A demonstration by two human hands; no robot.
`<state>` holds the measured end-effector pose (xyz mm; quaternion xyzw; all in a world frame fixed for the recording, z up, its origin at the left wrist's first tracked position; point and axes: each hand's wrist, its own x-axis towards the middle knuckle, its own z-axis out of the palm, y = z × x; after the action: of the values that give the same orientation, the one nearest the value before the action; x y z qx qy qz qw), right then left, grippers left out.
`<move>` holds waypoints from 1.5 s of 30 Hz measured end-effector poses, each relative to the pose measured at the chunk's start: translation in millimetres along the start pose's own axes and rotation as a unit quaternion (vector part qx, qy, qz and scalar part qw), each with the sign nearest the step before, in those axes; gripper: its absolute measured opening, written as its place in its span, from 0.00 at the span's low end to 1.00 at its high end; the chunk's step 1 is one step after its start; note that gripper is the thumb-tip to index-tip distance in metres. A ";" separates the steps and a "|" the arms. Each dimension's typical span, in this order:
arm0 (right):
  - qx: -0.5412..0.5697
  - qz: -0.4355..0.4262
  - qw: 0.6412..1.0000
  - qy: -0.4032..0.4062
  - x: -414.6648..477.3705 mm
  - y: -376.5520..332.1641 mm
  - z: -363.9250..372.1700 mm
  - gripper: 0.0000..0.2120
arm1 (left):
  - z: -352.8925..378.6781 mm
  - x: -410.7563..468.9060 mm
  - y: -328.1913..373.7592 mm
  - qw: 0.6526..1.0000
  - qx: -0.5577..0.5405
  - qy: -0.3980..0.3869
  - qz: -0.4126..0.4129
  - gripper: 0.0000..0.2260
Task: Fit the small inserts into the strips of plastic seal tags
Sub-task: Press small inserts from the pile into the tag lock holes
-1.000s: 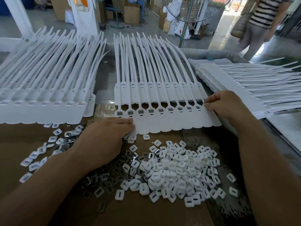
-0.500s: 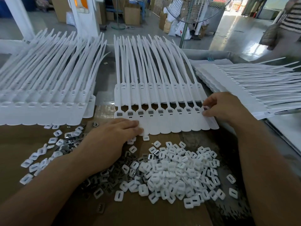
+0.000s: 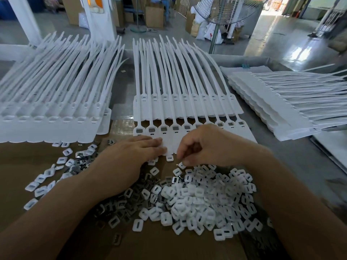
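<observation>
Inserts (image 3: pixel 206 199) apparently against right hand (image 3: pixel 204 145)

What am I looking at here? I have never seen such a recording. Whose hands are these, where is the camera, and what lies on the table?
There is no machine here: a person works with bare hands. The view comes from a camera worn on the head, looking down. The left hand presses flat on a strip of white seal tags. The right hand reaches with curled fingers to the pile of white inserts; whether it pinches one, I cannot tell. Dark metal pieces lie mixed in beside them on brown cardboard. More strips sit in a left stack and a right stack.
</observation>
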<state>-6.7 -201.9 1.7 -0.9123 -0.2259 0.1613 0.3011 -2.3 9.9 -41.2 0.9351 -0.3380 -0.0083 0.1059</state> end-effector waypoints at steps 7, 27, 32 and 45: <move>-0.059 -0.010 0.998 -0.028 5.7 -4.0 12.6 0.05 | -1.0 1.8 1.6 1.000 -0.003 -0.001 0.008 0.36; 0.054 0.033 0.992 0.113 6.6 -1.2 7.6 0.10 | 0.4 0.0 3.8 1.000 -0.001 0.007 0.008 0.32; 0.092 0.057 0.982 0.152 11.4 3.7 5.4 0.13 | -0.6 -0.5 3.9 1.000 -0.007 0.008 0.004 0.32; 0.043 0.058 0.983 0.166 48.0 -14.3 -3.4 0.07 | 1.7 0.1 1.9 0.999 -0.012 0.032 0.018 0.32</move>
<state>30.8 -168.8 5.6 -0.9243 -0.1119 0.0343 0.3633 -3.6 8.0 -42.4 0.9274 -0.3508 0.0196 0.1284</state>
